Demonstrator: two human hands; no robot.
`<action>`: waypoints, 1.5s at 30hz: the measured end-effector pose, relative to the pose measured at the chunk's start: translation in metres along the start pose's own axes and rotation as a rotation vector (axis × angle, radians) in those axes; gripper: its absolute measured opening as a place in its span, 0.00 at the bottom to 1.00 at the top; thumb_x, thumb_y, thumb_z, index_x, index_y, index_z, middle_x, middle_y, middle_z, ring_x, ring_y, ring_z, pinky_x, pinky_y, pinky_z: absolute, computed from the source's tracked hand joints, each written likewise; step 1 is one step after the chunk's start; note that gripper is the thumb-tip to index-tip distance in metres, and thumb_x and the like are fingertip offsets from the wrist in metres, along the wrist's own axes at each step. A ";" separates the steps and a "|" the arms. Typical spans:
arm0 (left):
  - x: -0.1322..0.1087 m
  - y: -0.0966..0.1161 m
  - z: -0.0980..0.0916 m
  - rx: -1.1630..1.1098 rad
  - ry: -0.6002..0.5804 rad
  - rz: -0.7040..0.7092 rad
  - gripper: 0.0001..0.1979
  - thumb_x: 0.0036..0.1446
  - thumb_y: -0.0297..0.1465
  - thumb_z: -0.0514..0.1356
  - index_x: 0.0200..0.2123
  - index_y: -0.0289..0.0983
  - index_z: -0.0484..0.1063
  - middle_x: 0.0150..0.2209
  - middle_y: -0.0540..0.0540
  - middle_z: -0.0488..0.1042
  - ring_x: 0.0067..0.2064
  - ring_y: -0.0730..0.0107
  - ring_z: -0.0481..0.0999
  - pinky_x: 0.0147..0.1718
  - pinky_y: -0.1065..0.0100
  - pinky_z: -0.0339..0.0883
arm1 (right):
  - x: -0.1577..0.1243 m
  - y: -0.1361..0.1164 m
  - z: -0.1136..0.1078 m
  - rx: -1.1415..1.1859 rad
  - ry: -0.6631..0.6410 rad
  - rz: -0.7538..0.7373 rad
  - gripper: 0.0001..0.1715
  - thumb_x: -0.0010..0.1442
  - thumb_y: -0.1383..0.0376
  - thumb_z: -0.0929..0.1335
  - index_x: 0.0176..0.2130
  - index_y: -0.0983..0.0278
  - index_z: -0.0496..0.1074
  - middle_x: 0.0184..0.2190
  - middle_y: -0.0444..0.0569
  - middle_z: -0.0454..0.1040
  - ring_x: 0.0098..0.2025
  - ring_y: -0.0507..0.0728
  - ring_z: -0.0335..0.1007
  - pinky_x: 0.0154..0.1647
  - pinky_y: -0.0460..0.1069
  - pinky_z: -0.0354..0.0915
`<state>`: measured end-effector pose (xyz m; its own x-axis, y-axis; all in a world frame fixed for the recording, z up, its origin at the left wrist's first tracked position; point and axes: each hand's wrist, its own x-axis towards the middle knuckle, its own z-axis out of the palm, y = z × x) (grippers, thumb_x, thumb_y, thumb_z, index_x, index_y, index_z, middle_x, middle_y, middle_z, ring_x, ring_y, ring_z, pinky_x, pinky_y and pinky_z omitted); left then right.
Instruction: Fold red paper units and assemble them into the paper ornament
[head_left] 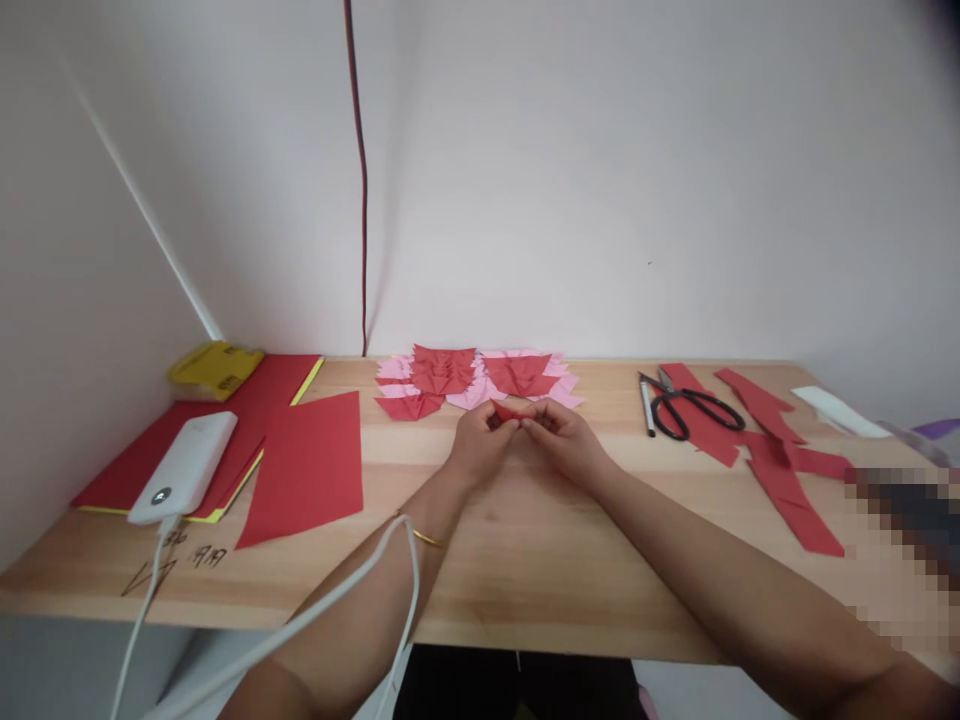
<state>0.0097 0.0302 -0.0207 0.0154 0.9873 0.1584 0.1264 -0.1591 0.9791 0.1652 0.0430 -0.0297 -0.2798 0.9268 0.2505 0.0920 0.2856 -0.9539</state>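
I'm pinching the small red paper (506, 411) with my left fingers (508, 427) and right fingers (534, 428), risking a skewed crease if I'm pressing unevenly.

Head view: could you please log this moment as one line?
left hand: pinching small red paper; right hand: pinching same paper; scissors: unheld

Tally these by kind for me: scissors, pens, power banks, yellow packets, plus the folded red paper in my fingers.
Small folded red paper piece: 1
Black-handled metal scissors: 1
Slim white-and-black pen: 1
White rectangular power bank: 1
Crumpled yellow plastic packet: 1
Total: 5
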 end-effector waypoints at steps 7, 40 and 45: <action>0.005 0.000 -0.002 -0.086 -0.038 -0.030 0.07 0.47 0.32 0.62 0.28 0.33 0.72 0.26 0.49 0.72 0.29 0.73 0.68 0.31 0.70 0.61 | 0.000 0.000 0.001 -0.041 -0.025 0.000 0.09 0.55 0.59 0.68 0.33 0.62 0.68 0.30 0.44 0.70 0.32 0.52 0.66 0.35 0.48 0.62; 0.002 0.005 0.006 -0.381 0.029 -0.073 0.09 0.43 0.32 0.66 0.24 0.33 0.71 0.21 0.50 0.70 0.26 0.76 0.67 0.30 0.70 0.60 | 0.004 -0.009 0.003 -0.143 -0.029 -0.086 0.12 0.59 0.56 0.62 0.30 0.61 0.64 0.26 0.44 0.69 0.29 0.53 0.64 0.32 0.48 0.61; 0.003 0.007 0.007 -0.413 0.014 -0.092 0.10 0.43 0.33 0.66 0.25 0.32 0.71 0.23 0.49 0.71 0.27 0.75 0.68 0.32 0.69 0.62 | 0.005 -0.011 0.003 -0.134 -0.016 -0.071 0.13 0.60 0.55 0.62 0.30 0.61 0.63 0.24 0.43 0.67 0.27 0.52 0.62 0.31 0.48 0.61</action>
<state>0.0174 0.0321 -0.0142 0.0089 0.9977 0.0673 -0.2815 -0.0621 0.9575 0.1594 0.0442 -0.0188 -0.3056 0.8993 0.3127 0.1981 0.3813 -0.9030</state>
